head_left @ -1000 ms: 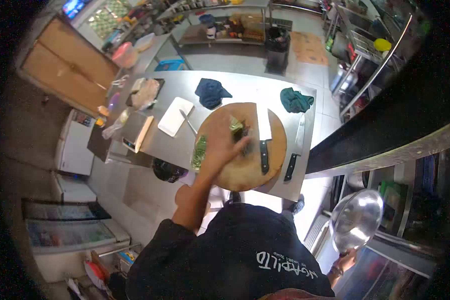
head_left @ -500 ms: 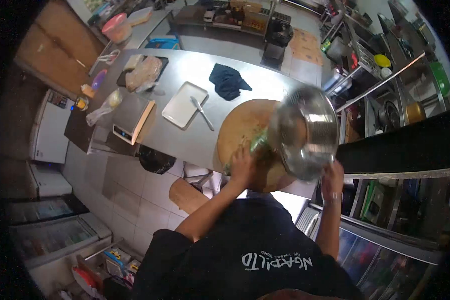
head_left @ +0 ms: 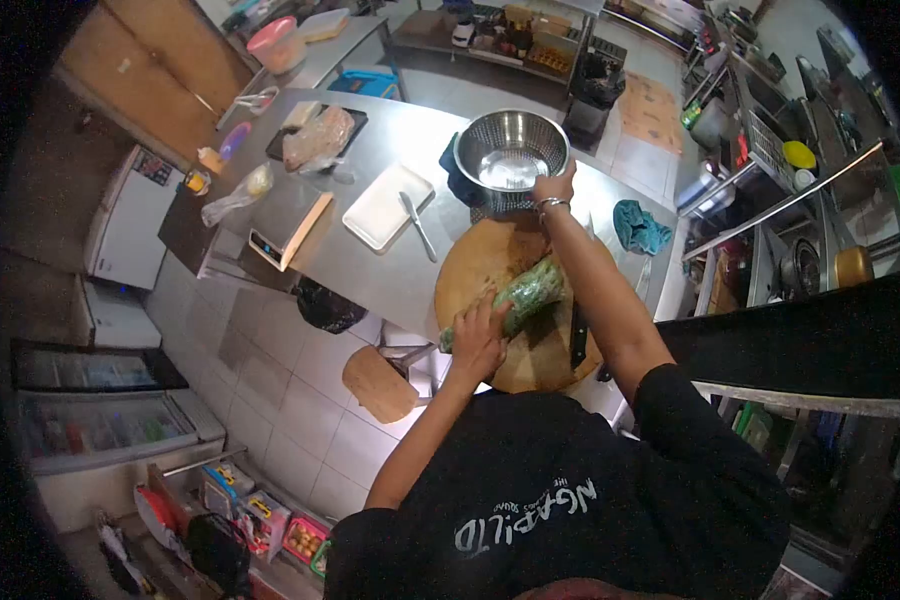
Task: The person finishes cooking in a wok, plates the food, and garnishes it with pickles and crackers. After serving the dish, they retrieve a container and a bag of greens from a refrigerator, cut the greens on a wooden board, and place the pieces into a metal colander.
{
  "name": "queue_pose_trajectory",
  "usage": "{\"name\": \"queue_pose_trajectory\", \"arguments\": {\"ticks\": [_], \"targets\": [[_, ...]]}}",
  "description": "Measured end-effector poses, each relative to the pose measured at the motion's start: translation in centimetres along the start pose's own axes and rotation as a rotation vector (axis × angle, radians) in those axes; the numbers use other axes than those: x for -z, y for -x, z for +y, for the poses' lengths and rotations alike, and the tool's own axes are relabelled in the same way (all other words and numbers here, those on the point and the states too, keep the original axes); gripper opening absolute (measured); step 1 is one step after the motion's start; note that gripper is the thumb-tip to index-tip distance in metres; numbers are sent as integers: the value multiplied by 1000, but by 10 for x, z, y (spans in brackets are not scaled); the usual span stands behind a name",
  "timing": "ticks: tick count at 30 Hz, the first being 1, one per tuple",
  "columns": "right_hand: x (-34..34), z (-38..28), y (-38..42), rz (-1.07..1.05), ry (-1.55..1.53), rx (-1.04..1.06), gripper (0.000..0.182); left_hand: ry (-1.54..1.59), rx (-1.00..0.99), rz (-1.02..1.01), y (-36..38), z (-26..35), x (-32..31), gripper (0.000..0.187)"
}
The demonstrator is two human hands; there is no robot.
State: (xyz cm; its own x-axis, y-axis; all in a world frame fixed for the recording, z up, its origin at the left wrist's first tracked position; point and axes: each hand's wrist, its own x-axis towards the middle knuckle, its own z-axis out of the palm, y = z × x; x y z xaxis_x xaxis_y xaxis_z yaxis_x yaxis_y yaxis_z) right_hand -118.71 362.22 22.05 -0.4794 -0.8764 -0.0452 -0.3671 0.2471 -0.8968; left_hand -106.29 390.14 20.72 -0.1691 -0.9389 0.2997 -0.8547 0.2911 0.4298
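Note:
My left hand (head_left: 480,335) is wrapped round the lower end of a green roll in clear wrap (head_left: 532,296). The roll lies on a round wooden board (head_left: 465,265). With my right hand (head_left: 555,187) I grip the near right rim of a perforated metal colander (head_left: 511,150), held over the far side of the board and a dark cloth (head_left: 457,168). A dark-handled knife (head_left: 579,335) rests on the board's right side, beneath my right forearm.
Left of the board are a white tray (head_left: 375,222) with a small knife (head_left: 418,227) across its edge, a scale (head_left: 288,228) and a dark tray holding a wrapped item (head_left: 318,138). A teal cloth (head_left: 641,228) lies to the right.
The colander has moved from the board's right side to its far side, carried by my right hand. The teal cloth and the dark-handled knife now show. My left hand stays at the roll.

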Motion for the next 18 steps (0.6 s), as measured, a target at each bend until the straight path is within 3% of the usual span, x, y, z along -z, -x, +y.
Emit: {"name": "queue_pose_trajectory", "arguments": {"ticks": [2,5,8,10,13,14,16,18], "targets": [[-6,12,3,26,-45,8,63,18,14,21,3,4,-1,73],[-17,30,-4,-71,125,-58,41,-130,43,-60,3,8,0,83],[-15,39,0,-124,247,79,45,-90,18,-53,-3,10,6,90],[-4,37,2,-180,167,37,46,-92,36,-61,-3,10,6,89],[44,39,22,-137,261,406,52,-30,29,-61,-4,5,5,87],[87,22,41,-298,252,369,52,-21,15,-81,-3,2,7,87],[165,-21,94,-483,746,367,47,118,84,-214,-10,-8,15,84],[190,39,123,-304,663,449,44,103,28,-226,-22,-14,39,80]]}}
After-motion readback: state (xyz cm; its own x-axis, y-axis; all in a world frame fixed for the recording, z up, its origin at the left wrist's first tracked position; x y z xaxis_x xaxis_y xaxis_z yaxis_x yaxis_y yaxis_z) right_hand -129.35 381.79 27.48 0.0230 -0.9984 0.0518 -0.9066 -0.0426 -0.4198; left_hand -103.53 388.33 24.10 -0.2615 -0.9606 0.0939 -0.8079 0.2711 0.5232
